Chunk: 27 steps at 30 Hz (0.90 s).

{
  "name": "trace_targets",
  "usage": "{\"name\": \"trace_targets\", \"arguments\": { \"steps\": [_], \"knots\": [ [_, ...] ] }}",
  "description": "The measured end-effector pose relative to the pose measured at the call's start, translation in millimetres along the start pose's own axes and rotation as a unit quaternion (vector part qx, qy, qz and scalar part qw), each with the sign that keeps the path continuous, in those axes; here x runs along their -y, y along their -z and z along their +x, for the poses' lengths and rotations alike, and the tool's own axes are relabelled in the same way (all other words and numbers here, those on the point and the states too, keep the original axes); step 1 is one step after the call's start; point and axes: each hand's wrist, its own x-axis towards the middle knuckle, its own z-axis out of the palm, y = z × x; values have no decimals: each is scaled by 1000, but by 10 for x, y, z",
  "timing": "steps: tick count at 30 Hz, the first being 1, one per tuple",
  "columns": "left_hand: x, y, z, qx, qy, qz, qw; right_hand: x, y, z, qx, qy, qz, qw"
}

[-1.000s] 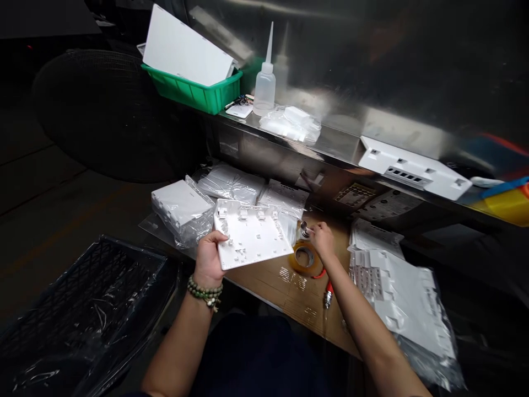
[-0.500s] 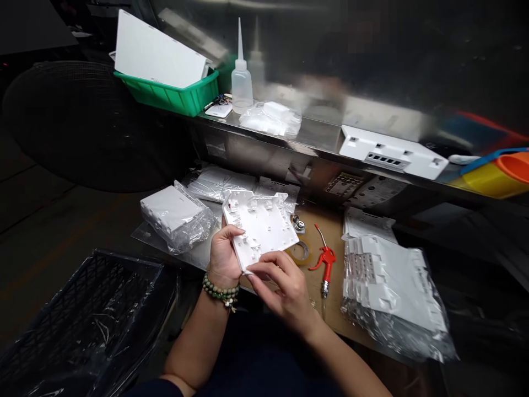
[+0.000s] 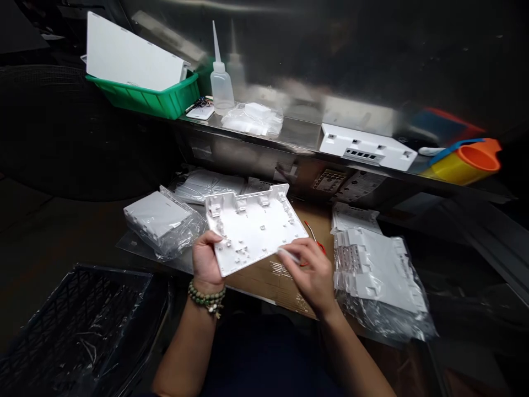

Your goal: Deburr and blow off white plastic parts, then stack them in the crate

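My left hand grips the left edge of a white plastic housing panel, thumb on top. The panel's inner face, with its clips, posts and raised back edge, is turned up toward me. My right hand is at the panel's lower right edge. Its thumb and fingers pinch a small white piece, perhaps a bit of cloth; motion blur hides its kind. Partly behind the right hand lies a red air blow gun on the cardboard-covered bench.
Bagged white panels stand at the left and right. On the metal shelf are a green bin, a squeeze bottle, another white housing and a yellow-orange container. A plastic-lined black crate sits lower left.
The panel has turned flatter and come nearer. My right hand has moved right along its lower edge, away from the lower left corner, now covering part of the blow gun. The view has shifted right.
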Motion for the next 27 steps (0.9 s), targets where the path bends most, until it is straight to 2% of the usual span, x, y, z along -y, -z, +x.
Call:
{"name": "trace_targets", "arguments": {
  "steps": [3,5,9,12,18,22,24,27],
  "knots": [
    [-117,161,-29,-25,-42,-8,999,-220,331,59,-128,-54,-49,989],
    [-168,246,-53,-39,-63,-11,997,-280,443,69,-161,-57,-65,983],
    [-189,341,-93,-41,-84,-4,996,-267,409,51,-99,-27,-60,993],
    [-171,357,-111,-32,-92,1,995,-246,346,30,-99,-16,-84,991],
    [-188,330,-140,-21,-53,-26,998,-378,348,-1,-54,21,-105,993],
    [-220,397,-192,13,-26,-27,999,-511,408,153,-105,-14,-115,988],
    [-211,458,-237,22,-17,-19,999,-471,434,293,-144,-27,-83,986],
    [-154,533,-319,-6,-6,4,1000,-299,426,509,-180,-5,-40,983]
  ]
}}
